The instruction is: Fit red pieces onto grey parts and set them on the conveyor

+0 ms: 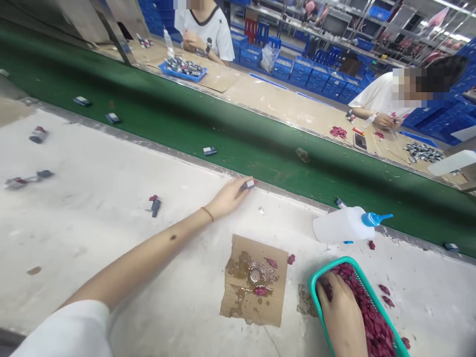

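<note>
My left hand (231,197) reaches out to the near edge of the green conveyor belt, its fingers closed on a small dark-blue and white plastic part (247,185). At the lower right my right hand (340,302) dips into a green basket (315,276) full of small dark-red pieces (375,317). Its fingertips are down among the pieces, so what they pinch, if anything, is hidden. Between the hands lies a piece of cardboard (238,248) with wet glue-like stains, a round metal cap (255,276) and a couple of red pieces (261,291).
A white squeeze bottle (340,224) with a blue nozzle lies beyond the basket. Several blue-and-white parts (209,151) ride on the green belt (260,158). More assembled parts (155,206) lie on the white table at left. Two people work across the belt, near a blue tray (199,77).
</note>
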A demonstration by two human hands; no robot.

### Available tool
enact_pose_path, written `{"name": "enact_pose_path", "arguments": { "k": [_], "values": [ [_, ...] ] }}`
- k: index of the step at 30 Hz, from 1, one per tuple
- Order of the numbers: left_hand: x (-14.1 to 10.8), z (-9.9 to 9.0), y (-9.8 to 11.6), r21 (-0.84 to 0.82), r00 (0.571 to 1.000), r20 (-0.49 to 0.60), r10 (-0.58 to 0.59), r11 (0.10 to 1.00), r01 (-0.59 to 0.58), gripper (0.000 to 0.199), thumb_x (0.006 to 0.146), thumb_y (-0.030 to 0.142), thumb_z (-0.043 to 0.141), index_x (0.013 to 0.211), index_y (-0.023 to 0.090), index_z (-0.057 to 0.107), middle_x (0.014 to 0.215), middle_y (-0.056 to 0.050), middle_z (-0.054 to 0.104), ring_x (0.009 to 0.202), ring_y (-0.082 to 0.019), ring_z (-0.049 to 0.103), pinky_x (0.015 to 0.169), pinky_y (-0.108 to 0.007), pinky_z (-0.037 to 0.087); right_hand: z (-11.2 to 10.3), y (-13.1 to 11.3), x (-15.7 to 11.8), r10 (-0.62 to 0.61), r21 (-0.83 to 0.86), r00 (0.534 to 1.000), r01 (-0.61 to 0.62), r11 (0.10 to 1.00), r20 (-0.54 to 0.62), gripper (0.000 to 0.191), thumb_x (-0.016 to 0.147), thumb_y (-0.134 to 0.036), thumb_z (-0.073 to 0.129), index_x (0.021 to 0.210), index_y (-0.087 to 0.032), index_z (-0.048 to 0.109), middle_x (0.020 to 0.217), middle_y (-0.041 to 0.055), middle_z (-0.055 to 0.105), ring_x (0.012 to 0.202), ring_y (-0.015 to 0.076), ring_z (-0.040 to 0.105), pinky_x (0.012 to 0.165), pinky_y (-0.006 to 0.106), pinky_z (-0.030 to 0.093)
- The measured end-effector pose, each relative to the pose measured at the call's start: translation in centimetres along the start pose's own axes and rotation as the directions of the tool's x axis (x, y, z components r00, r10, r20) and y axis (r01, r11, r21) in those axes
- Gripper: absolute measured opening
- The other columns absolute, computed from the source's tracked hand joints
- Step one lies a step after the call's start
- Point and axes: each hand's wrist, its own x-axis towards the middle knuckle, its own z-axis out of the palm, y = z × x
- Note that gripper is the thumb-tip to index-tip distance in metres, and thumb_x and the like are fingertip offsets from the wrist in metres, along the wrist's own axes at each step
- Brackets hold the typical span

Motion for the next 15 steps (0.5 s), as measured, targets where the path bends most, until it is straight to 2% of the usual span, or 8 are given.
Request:
{"name": "enact_pose_path", "arguments": {
  "k": [4, 6, 8, 11, 15],
  "values": [
    [3.9, -0.3, -3.0, 0.084, 0.996, -0.083, -0.028, 0.996, 0.035, 0.049, 0.086, 0.022, 0.052, 0.134, 0.011, 0.051, 0.134, -0.018, 0.056, 0.132, -0.033, 0.042, 0.112, -0.050, 0.030, 0.1, 0.3, 0.2, 0.006, 0.019, 1.000, -0.007, 1.000, 0.016, 0.022, 0.084, -0.036, 0.044, 0.079, -0.024, 0.062, 0.085, 0.0096, 0.071, 0.078, 0.0309, 0.066, 0.062, 0.038, 0.047],
    [4.7, -0.8, -4.2, 0.121, 0.986, -0.151, -0.063, 0.989, 0.082, 0.050, 0.087, 0.021, 0.052, 0.135, 0.008, 0.049, 0.143, -0.021, 0.046, 0.139, -0.038, 0.029, 0.116, -0.055, 0.017, 0.0, 0.2, 0.3, 0.016, 0.023, 1.000, -0.016, 1.000, 0.011, 0.023, 0.082, -0.037, 0.044, 0.077, -0.024, 0.063, 0.086, 0.0103, 0.072, 0.079, 0.0316, 0.066, 0.061, 0.038, 0.047],
    [5.1, -1.5, -5.3, 0.161, 0.964, -0.236, -0.125, 0.973, 0.165, 0.049, 0.089, 0.021, 0.050, 0.136, 0.006, 0.047, 0.149, -0.022, 0.039, 0.142, -0.040, 0.022, 0.117, -0.056, 0.011, -0.3, -0.1, 0.4, 0.029, 0.046, 1.000, -0.029, 0.999, 0.009, 0.025, 0.082, -0.039, 0.045, 0.075, -0.024, 0.064, 0.086, 0.0107, 0.072, 0.080, 0.0321, 0.067, 0.060, 0.038, 0.048],
    [5.2, -2.4, -6.3, 0.185, 0.927, -0.312, -0.205, 0.945, 0.271, 0.045, 0.093, 0.023, 0.047, 0.136, 0.007, 0.049, 0.144, -0.019, 0.046, 0.138, -0.039, 0.031, 0.115, -0.053, 0.020, -1.0, -0.5, 0.4, 0.082, 0.135, 0.996, -0.084, 0.987, 0.021, 0.027, 0.081, -0.044, 0.048, 0.074, -0.024, 0.064, 0.079, 0.0098, 0.073, 0.071, 0.0294, 0.067, 0.058, 0.036, 0.049],
    [5.6, -3.0, -6.4, 0.144, 0.902, -0.353, -0.249, 0.938, 0.315, 0.036, 0.096, 0.029, 0.054, 0.128, 0.014, 0.056, 0.129, -0.014, 0.058, 0.118, -0.029, 0.055, 0.100, -0.049, 0.045, -2.2, -1.0, 0.0, 0.160, 0.265, 0.987, -0.157, 0.951, 0.009, 0.028, 0.084, -0.048, 0.051, 0.084, -0.023, 0.064, 0.070, 0.0063, 0.073, 0.055, 0.0239, 0.065, 0.053, 0.033, 0.050]
  ]
}}
